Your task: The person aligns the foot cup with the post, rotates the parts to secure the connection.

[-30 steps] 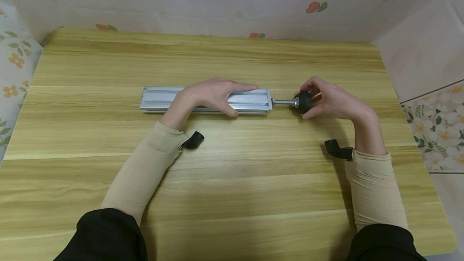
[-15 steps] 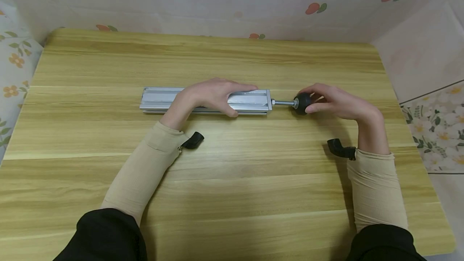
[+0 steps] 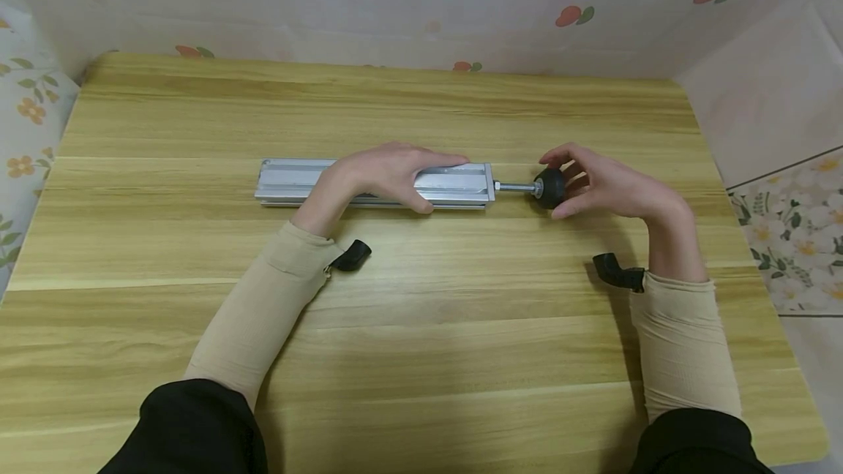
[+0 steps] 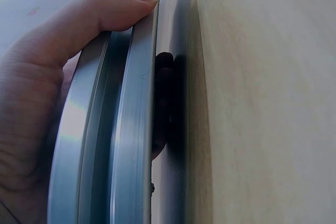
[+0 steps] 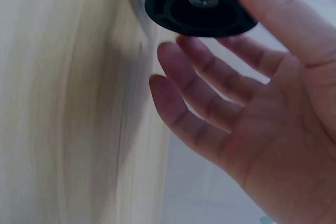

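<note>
A silver aluminium profile (image 3: 290, 181) lies lengthwise across the table. My left hand (image 3: 378, 172) grips it from above; in the left wrist view the thumb (image 4: 123, 11) presses its near side, and darkened fingertips (image 4: 164, 77) show below its lower edge. From the plate on its right end sticks a threaded rod (image 3: 516, 186) with a nut, ending in a black rubber leveling foot (image 3: 550, 189). My right hand (image 3: 609, 181) has its curled fingers and thumb around this foot. In the right wrist view the foot's hollow underside (image 5: 202, 11) shows a screw head, with the thumb overlapping its rim.
A light wood-grain table (image 3: 421, 357) lies under both arms. Behind it hangs a pale sheet (image 3: 395, 6) with fruit prints. Black camera mounts (image 3: 352, 255) jut from both sleeves close above the tabletop.
My right hand's fingers close in and tilt around the leveling foot, then spread wider again at its sides. My left hand and the profile stay in place.
</note>
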A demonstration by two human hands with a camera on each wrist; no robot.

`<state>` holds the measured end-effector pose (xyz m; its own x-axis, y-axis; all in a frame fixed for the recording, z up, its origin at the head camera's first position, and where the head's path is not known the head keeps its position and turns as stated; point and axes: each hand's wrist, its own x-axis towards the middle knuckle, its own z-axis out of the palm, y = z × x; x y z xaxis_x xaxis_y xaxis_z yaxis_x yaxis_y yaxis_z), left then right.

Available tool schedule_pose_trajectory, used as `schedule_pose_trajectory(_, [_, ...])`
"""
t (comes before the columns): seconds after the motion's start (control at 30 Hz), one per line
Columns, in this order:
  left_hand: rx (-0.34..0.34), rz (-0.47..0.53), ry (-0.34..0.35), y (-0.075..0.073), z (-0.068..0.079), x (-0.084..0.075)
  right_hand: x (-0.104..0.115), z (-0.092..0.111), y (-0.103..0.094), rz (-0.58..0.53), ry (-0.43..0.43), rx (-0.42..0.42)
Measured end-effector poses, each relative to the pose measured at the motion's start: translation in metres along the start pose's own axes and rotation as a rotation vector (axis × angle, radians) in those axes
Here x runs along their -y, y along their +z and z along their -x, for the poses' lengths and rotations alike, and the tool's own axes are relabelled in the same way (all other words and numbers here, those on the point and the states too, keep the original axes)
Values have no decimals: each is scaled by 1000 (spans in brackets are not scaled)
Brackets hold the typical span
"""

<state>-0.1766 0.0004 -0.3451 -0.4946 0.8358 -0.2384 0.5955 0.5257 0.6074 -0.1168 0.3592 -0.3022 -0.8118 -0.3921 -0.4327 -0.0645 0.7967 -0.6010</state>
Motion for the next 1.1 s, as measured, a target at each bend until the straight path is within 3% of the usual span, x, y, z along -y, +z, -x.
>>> schedule_pose_trajectory(0.27, [1,-4,-3,1,-1,0,4,-8,7,16,5,-43])
schedule_pose_trajectory(0.6, [0,-7,-3,0,-1,1,1,-3,3,50,0,-75])
schedule_pose_trajectory(0.8, [-4,-7,-1,0,0,0,-2,1,1,92,-37,-64])
schedule_pose_trajectory(1.1, [-2,-4,-5,0,0,0,-4,3,-1,94,-24,-11])
